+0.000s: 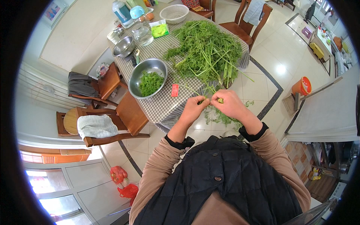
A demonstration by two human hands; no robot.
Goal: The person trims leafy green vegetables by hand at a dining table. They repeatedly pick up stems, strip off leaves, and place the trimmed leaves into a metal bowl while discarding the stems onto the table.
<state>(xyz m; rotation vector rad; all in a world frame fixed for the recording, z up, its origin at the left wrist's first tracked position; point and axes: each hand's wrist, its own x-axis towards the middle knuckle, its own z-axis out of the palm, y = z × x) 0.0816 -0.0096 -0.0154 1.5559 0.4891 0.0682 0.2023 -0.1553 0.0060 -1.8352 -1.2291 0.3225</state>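
Observation:
My left hand (196,106) pinches a thin green stem at the near edge of the table. Close against it, my right hand (228,103) is closed around green stalks, whose cut ends show at the fingers. Feathery leaves hang below that hand. Beyond both hands, a large heap of leafy green herbs (208,50) lies on the checked tablecloth (164,108). To the left stands a steel bowl (132,84) with a pile of plucked feathery greens (151,83) in it. A small red packet (175,90) lies between the bowl and my left hand.
Behind the steel bowl are a peeler (137,56), a smaller metal bowl (124,47), a glass jug (143,35) and a green tissue pack (159,29). A white plastic basket (174,14) stands at the far side. Wooden chairs (132,112) flank the table; an orange bucket (301,86) is at right.

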